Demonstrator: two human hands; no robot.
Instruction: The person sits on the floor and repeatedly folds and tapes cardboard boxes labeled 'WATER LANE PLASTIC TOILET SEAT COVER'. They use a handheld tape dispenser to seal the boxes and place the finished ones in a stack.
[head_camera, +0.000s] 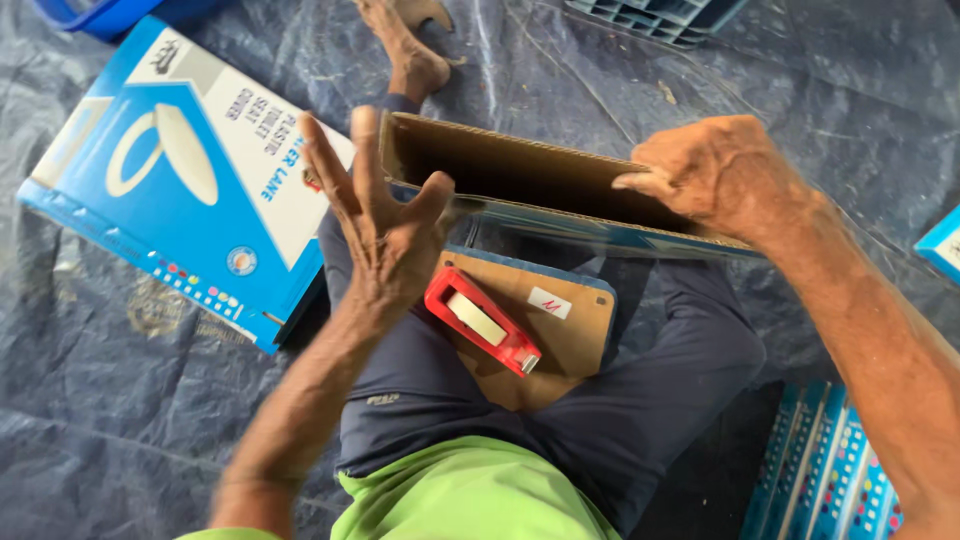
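A blue-grey plastic tarpaulin (120, 420), wrinkled and glossy, covers the floor, and the person sits on it with legs folded, in dark trousers and a bright green shirt. To the person's left lies a flat blue and white printed box (170, 180) with a picture of an oval seat on it. At the top edge sit part of a blue plastic tub (85, 15) and the corner of a grey-blue slatted crate (650, 18). Low on the right, a stack of flattened blue cartons (825, 470) with rows of coloured dots rests beside the knee, and another blue box corner (942, 245) shows at the right edge.

Across the lap stands an open cardboard carton (520, 175), long and shallow, brown and corrugated inside, blue on its outer face, tilted so its hollow faces the camera. The right hand (715, 170) grips the carton's upper right edge, fingers curled over the rim. The left hand (375, 215) is spread open with fingers splayed, holding nothing, its thumb just at the carton's left end; it is blurred.

Below the carton, on a brown cardboard flap (560, 340) resting on the thigh, lies a red tape dispenser (482, 320) with a pale roll, untouched by either hand.
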